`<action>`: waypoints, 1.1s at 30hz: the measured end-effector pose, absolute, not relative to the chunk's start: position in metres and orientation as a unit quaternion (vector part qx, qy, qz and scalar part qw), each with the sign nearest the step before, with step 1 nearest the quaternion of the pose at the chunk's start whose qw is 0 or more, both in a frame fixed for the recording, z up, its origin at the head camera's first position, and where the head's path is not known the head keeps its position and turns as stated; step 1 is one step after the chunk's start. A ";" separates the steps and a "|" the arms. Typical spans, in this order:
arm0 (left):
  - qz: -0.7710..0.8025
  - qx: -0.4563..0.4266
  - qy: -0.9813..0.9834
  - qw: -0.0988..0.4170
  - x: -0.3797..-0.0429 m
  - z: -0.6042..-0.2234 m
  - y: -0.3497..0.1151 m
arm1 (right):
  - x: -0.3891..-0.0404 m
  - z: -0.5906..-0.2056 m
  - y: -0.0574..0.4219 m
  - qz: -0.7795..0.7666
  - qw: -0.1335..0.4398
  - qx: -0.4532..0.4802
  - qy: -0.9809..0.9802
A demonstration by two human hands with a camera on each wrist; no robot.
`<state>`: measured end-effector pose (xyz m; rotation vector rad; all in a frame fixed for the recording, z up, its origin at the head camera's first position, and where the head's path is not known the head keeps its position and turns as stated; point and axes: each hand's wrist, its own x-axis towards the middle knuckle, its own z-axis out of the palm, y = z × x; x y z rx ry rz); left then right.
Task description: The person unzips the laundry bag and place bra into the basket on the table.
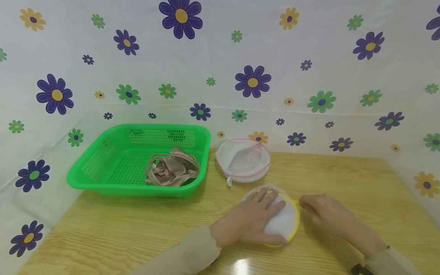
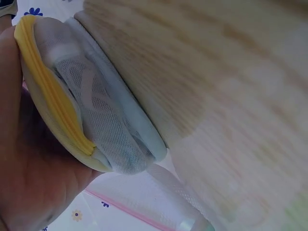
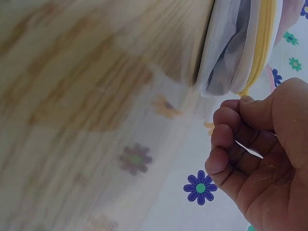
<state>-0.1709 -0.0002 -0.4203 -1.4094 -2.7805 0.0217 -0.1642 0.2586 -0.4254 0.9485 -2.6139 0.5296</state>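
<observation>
A round white mesh laundry bag point(image 1: 283, 221) with a yellow zipper point(image 2: 60, 98) lies on the table in front of me. My left hand point(image 1: 254, 219) rests flat over its top with the fingers spread. At the bag's right edge, my right hand point(image 1: 324, 212) pinches the yellow zipper pull point(image 3: 244, 92) between thumb and index finger. The mesh side wall point(image 2: 103, 106) shows in the left wrist view, with something pale visible through it. Behind it sits a second mesh bag point(image 1: 249, 158) with a pink zipper, its top gaping.
A green plastic basket point(image 1: 137, 188) stands at the back left. Crumpled shiny taupe fabric point(image 1: 175, 168) lies in its right part. The wooden table point(image 1: 154, 229) meets a white flowered curtain point(image 1: 213, 57) behind and at the sides.
</observation>
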 end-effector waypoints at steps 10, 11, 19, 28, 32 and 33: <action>0.006 -0.445 -0.896 0.011 -0.169 -0.420 0.001 | -0.159 -0.424 0.260 0.193 0.126 0.329 -0.916; 0.006 -0.445 -0.896 0.012 -0.169 -0.420 0.001 | -0.159 -0.424 0.260 0.191 0.126 0.329 -0.916; 0.001 -0.442 -0.897 -0.002 -0.169 -0.418 0.002 | -0.156 -0.424 0.261 0.187 0.133 0.325 -0.917; 0.002 -0.437 -0.899 -0.015 -0.169 -0.416 0.003 | -0.155 -0.425 0.260 0.181 0.128 0.321 -0.921; 0.004 -0.438 -0.899 -0.016 -0.169 -0.416 0.002 | -0.154 -0.426 0.260 0.183 0.136 0.327 -0.917; 0.005 -0.439 -0.899 -0.017 -0.169 -0.416 0.003 | -0.154 -0.426 0.260 0.184 0.138 0.328 -0.916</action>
